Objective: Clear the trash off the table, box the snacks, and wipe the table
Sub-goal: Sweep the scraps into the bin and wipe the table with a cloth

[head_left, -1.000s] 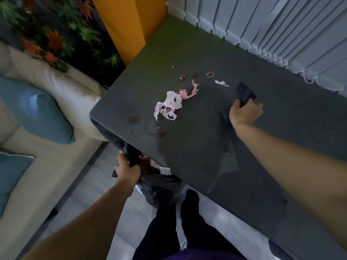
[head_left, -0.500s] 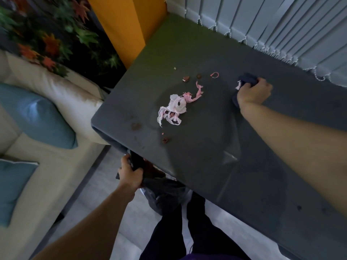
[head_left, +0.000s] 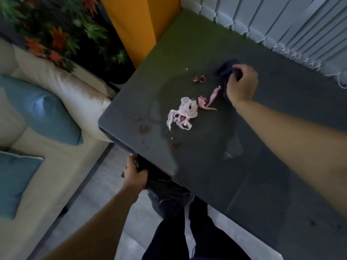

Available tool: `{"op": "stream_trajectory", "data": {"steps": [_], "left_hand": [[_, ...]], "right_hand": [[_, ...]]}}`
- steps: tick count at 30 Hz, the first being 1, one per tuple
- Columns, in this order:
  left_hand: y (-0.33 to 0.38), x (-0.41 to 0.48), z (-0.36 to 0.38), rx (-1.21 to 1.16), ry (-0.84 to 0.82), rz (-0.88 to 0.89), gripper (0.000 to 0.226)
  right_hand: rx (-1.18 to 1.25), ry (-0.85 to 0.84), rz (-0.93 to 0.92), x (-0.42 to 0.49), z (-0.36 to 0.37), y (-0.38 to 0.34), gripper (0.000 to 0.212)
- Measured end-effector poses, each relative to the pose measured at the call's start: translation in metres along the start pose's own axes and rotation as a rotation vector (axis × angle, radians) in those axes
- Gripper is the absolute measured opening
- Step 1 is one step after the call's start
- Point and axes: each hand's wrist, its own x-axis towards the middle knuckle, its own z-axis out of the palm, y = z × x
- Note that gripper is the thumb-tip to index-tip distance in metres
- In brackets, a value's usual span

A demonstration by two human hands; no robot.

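1. The dark blue cloth is bunched under my right hand on the far half of the table. My fingers curl round it and press it to the top. Its long axis runs away from me: one end pokes out past my knuckles toward the blinds, and the other trails back beside my wrist.
2. Just left of the cloth lies a thin pink strip. It slants from its far tip, close to the cloth, down and leftward to the crumpled pink-and-white tissue.
3. The tissue sprawls on the same diagonal, with its loose tails pointing toward the near-left corner of the table.
4. Two brown scraps sit beyond the tissue, left of the cloth. Another dark crumb lies on my side of it, and a brownish stain marks the top near the left edge.
5. My left hand grips the rim of a black trash bag just below the near edge. The bag hangs down in front of my legs.
6. Left of the table stand a cream sofa with a blue cushion, leafy wall decor and an orange panel.
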Motion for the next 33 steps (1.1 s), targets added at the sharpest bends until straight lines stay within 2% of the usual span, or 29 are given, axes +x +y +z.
{"op": "stream_trajectory", "data": {"steps": [2,3,8,10,13,14,16,19,23,25,28,30,33], "left_hand": [[-0.001,0.003,-0.002,-0.005,-0.012,-0.017,0.066],[-0.001,0.005,-0.002,-0.007,-0.021,-0.026,0.066],[-0.003,0.008,-0.003,-0.006,-0.043,-0.038,0.068],[-0.003,0.007,-0.003,0.009,-0.052,-0.028,0.067],[-0.003,0.004,-0.004,0.015,-0.053,-0.016,0.067],[-0.003,0.003,-0.004,0.011,-0.052,-0.015,0.067],[-0.004,0.005,-0.003,0.000,-0.051,-0.016,0.067],[-0.005,0.005,-0.004,-0.010,-0.058,-0.015,0.067],[-0.008,0.006,-0.006,-0.003,-0.077,-0.013,0.066],[-0.008,0.007,-0.007,-0.004,-0.086,-0.008,0.066],[-0.008,0.006,-0.006,-0.017,-0.090,-0.002,0.066],[-0.010,0.006,-0.006,-0.019,-0.091,-0.011,0.067],[-0.012,0.005,-0.006,-0.027,-0.087,-0.024,0.068]], "right_hand": [[-0.070,-0.096,0.097,0.011,0.014,-0.001,0.036],[-0.098,-0.156,0.085,0.012,0.019,-0.003,0.038],[-0.076,-0.511,-0.335,-0.026,0.016,-0.027,0.029],[0.010,-0.466,-0.341,-0.030,0.012,-0.030,0.022],[0.078,-0.220,-0.165,-0.010,0.024,-0.034,0.025],[0.048,-0.191,-0.129,-0.001,0.029,-0.038,0.027],[-0.061,-0.278,-0.113,0.012,0.043,-0.049,0.032],[-0.197,-0.516,-0.241,0.015,0.062,-0.062,0.033],[-0.091,-0.803,-0.450,-0.003,0.052,-0.070,0.031],[-0.053,-0.772,-0.534,-0.006,0.046,-0.063,0.032],[-0.293,-0.579,-0.464,-0.004,0.047,-0.052,0.045],[-0.318,-0.615,-0.421,-0.013,0.052,-0.052,0.048],[-0.155,-0.744,-0.539,-0.040,0.054,-0.058,0.047]]}}
